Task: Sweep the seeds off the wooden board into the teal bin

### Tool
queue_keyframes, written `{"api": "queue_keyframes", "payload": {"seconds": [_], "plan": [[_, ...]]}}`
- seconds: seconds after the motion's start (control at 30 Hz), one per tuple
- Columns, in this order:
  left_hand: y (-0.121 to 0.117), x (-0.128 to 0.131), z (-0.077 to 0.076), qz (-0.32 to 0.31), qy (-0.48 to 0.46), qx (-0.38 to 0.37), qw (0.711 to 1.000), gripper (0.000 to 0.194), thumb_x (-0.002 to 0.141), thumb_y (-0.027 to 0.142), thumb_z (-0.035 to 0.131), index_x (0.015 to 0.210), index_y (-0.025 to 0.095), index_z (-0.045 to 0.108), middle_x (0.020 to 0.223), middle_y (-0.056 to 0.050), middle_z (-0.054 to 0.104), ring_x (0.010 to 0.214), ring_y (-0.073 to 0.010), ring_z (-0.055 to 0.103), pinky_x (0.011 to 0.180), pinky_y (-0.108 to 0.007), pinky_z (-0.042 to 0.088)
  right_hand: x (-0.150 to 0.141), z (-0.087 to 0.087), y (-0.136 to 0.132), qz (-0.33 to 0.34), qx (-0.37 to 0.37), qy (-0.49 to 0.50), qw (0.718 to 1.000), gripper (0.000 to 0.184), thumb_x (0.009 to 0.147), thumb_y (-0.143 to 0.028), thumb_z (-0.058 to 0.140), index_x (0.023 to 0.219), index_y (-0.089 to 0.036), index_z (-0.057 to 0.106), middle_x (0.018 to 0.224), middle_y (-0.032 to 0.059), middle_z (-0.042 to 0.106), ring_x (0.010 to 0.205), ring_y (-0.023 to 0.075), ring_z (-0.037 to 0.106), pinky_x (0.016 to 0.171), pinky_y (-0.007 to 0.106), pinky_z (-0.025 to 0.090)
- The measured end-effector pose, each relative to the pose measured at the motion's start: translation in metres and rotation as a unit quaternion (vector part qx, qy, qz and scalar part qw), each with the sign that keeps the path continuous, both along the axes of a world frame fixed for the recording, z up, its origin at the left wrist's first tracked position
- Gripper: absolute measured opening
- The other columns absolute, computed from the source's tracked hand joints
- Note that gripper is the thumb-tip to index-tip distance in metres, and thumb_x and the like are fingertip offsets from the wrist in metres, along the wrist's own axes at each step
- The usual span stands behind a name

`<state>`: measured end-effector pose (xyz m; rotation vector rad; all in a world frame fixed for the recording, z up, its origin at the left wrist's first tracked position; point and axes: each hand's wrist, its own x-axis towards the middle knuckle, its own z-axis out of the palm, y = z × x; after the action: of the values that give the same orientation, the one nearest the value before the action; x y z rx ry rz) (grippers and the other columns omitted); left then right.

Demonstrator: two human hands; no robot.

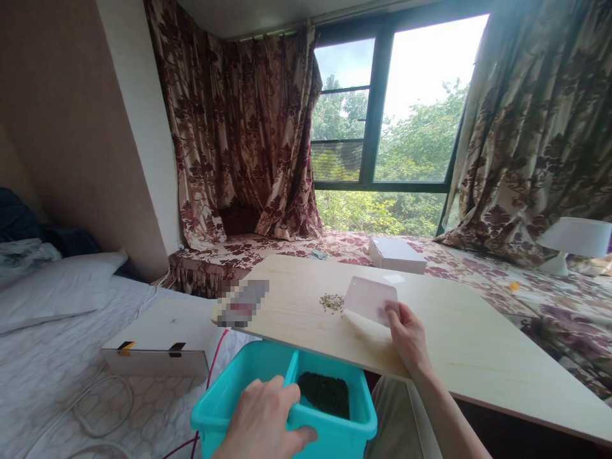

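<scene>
My left hand point(265, 417) grips the near rim of a turquoise plastic bin point(224, 398) held below the edge of a light wooden table point(459, 331). The bin has a divider; its right compartment holds dark granular stuff point(325, 393). My right hand point(406, 335) pinches a flat white plastic card point(369, 298) that stands tilted on the tabletop. Just left of the card lies a small pile of brownish seeds or grains point(331, 302).
A blurred object point(243, 305) lies at the table's left end. A white box point(396, 254) sits on the floral window seat behind, and a white lamp point(571, 242) at the right. Left are a bed with a pillow point(57, 287), a white case point(160, 336) and cables.
</scene>
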<state>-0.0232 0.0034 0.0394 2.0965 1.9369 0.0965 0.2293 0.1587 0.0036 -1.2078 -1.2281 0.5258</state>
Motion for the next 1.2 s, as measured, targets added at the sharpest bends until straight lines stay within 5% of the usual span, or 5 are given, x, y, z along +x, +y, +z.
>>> {"api": "queue_keyframes", "payload": {"seconds": [0.37, 1.2], "plan": [[0.003, -0.001, -0.014, 0.002, 0.015, 0.043, 0.999, 0.024, 0.074, 0.047, 0.065, 0.077, 0.024, 0.061, 0.084, -0.001, 0.062, 0.084, -0.0239, 0.057, 0.071, -0.032, 0.033, 0.0, -0.001, -0.001, 0.011, -0.005, -0.03, 0.999, 0.025, 0.072, -0.037, 0.052, 0.079, -0.016, 0.064, 0.065, 0.0021, 0.063, 0.059, 0.016, 0.053, 0.057, 0.028, 0.041], [0.0, -0.001, -0.009, 0.002, 0.027, 0.036, 0.999, 0.022, 0.077, 0.047, 0.062, 0.081, 0.025, 0.061, 0.082, 0.0, 0.06, 0.083, -0.0219, 0.057, 0.07, -0.03, 0.032, 0.001, 0.001, -0.005, -0.028, -0.02, -0.018, 0.999, 0.021, 0.068, -0.033, 0.052, 0.073, -0.016, 0.065, 0.061, 0.0003, 0.061, 0.059, 0.0164, 0.051, 0.056, 0.027, 0.039]]}}
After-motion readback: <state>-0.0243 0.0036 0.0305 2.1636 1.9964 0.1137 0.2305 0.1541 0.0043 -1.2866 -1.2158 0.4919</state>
